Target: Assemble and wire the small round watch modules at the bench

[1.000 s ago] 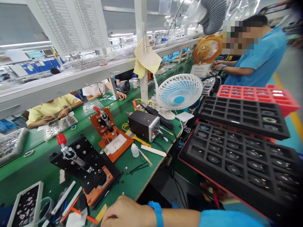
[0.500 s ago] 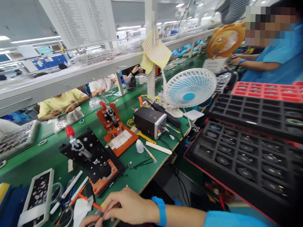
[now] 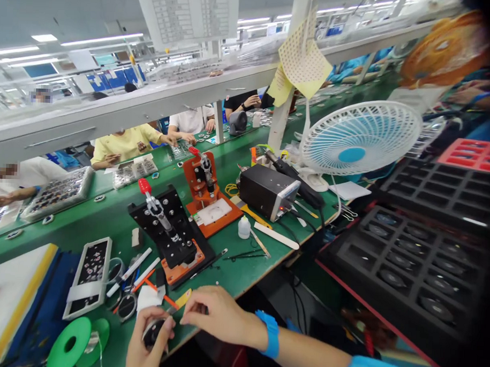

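Black round part (image 3: 152, 333) sits in the left hand's (image 3: 143, 343) grip; right hand (image 3: 222, 316) at two o'clock, grip unclear; green round spool (image 3: 58, 351) at nine.

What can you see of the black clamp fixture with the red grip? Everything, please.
The black clamp fixture stands on the green bench, nearer the camera than the orange fixture. A bolted black plate, leaning at an angle in this view, carries a shiny, metal-looking toggle clamp with a glossy red grip pointing up. Below sits an orange block on a dark base. Neither the left hand nor the right hand touches it. Whether it is locked, I can't tell.
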### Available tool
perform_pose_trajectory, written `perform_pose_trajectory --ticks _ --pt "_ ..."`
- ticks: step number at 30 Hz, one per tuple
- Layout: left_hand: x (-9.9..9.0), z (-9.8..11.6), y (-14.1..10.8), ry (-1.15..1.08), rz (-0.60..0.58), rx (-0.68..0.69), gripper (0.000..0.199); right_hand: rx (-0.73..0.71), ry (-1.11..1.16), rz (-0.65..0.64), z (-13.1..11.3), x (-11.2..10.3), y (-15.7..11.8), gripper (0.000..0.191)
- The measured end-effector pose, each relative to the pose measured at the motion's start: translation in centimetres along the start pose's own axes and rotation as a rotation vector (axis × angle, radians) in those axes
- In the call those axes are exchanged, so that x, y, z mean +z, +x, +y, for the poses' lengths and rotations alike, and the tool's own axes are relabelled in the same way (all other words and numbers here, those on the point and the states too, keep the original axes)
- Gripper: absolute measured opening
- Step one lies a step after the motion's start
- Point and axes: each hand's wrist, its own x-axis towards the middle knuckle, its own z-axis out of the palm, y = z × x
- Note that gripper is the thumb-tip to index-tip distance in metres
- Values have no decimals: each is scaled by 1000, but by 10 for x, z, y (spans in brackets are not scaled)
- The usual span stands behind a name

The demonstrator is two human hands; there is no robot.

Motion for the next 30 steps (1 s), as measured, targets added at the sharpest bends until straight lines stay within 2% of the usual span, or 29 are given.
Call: perform_pose_trajectory --ticks 4,7,10,15,22,30 --pt "-1 -1 -1 -28 -15 6 43 -45 -6 4 -5 -1 1 6" --pt "-5 -1 -2 10 -112 -8 34 -43 32 -24 -5 1 -1 13" --pt "-8 -3 0 -27 -156 -10 29 -13 15 -41 4 3 -2 15" --pt "-7 -4 2 -118 -163 -3 28 0 -59 -65 17 7 -2 18" --pt "-9 -3 1 -118 -187 24 26 39 -118 -20 19 10 -2 26" --pt "-9 -8 2 -116 -202 31 18 -56 -150 21 19 11 1 22"
